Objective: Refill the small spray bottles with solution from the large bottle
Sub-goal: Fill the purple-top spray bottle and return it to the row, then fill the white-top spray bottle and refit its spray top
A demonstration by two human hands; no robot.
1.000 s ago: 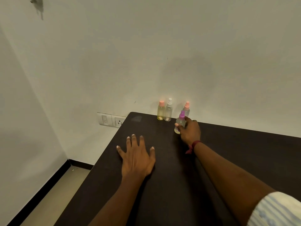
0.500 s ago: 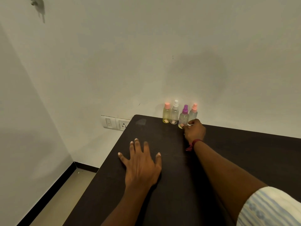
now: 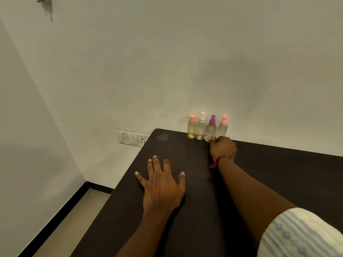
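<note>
The left fingers (image 3: 155,164) are spread flat on the counter (image 3: 278,173), and the purple-capped bottle (image 3: 211,129), 3rd in a row of 4, is touched at its base by the curled right fingers (image 3: 209,139), grip not determinable.

No readable text, label or number anywhere, only purple flower print on the purple-capped bottle (image 3: 210,129).

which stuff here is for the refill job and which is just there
For the job: pink-capped yellowish spray bottle, white-capped clear spray bottle, purple-capped flowered spray bottle, pink-capped clear spray bottle, right hand touching the purple-capped one's base.

Just there: white wall switch and socket plate, dark table, left hand flat on it.
</note>
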